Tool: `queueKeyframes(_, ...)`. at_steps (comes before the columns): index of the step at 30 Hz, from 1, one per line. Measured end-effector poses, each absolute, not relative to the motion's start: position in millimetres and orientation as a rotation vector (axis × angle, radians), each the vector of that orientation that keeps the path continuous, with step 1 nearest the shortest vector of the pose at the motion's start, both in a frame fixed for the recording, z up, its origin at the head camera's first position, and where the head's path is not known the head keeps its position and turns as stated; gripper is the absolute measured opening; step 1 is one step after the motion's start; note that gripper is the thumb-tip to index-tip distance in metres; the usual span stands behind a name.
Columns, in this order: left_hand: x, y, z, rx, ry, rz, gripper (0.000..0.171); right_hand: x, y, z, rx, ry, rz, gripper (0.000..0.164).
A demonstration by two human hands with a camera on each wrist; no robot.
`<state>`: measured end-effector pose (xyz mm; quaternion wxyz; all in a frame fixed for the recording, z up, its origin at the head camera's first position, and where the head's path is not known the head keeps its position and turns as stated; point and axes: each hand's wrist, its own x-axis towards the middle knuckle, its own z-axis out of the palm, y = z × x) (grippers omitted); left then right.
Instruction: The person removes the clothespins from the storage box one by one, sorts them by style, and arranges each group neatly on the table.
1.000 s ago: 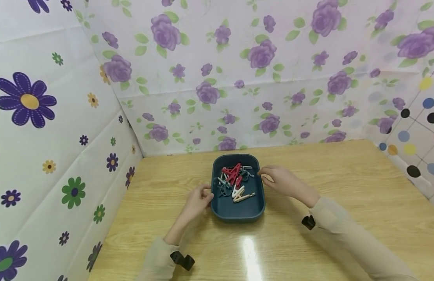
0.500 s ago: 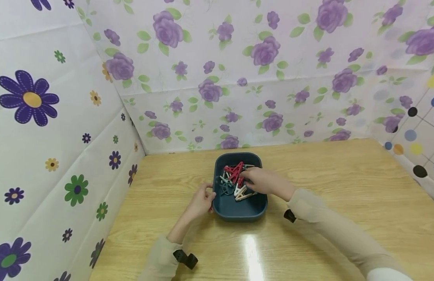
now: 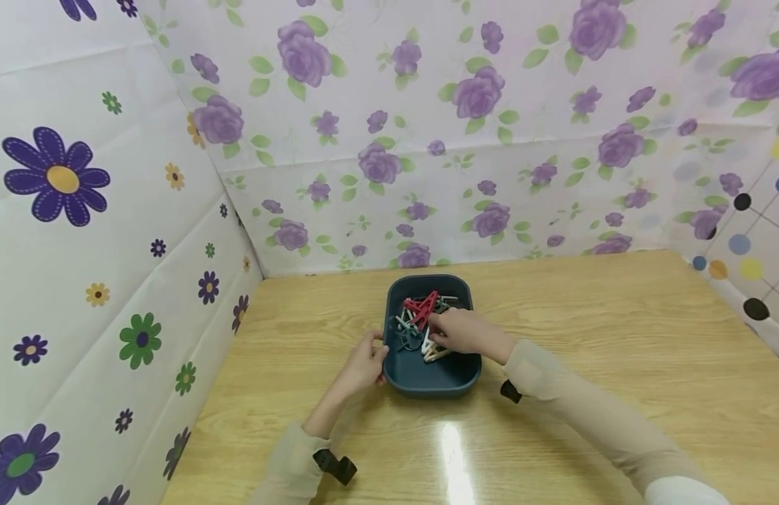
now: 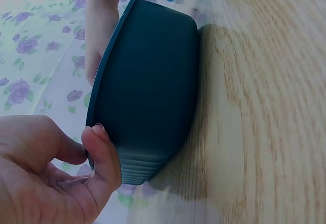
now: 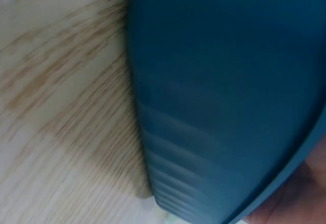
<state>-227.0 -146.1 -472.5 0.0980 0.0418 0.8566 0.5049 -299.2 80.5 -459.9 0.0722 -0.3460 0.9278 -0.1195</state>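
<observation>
A dark blue-green plastic bin (image 3: 432, 390) stands on the table with several clothespins inside. Red clothespins (image 3: 422, 307) lie toward its back, a white clothespin (image 3: 425, 344) and a beige clothespin (image 3: 437, 355) nearer the middle, dark green ones at the left. My left hand (image 3: 362, 365) holds the bin's left rim; the left wrist view has thumb and finger pinching that rim. Reaching over the right side, my right hand (image 3: 463, 331) has its fingers down among the clothespins. What those fingertips touch is hidden, as the right wrist view has mostly the outer wall (image 5: 224, 81).
The wooden table (image 3: 591, 322) extends to both sides of the bin and in front of it. A rose-patterned cloth (image 3: 376, 126) hangs behind the table, and a flower-print sheet (image 3: 80, 280) hangs along the left.
My right hand has moved left from the bin's right rim into the bin, and its fingers have gone down over the clothespins. The left hand stays at the left rim.
</observation>
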Motion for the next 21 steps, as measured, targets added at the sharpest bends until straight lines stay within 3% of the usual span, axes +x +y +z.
queueKeyframes(21,-221.6,-141.7,-469.5,0.101,2.562,1.463,0.033,-292.8,75.0,-465.6,-0.889,2.988,-0.136,0.037)
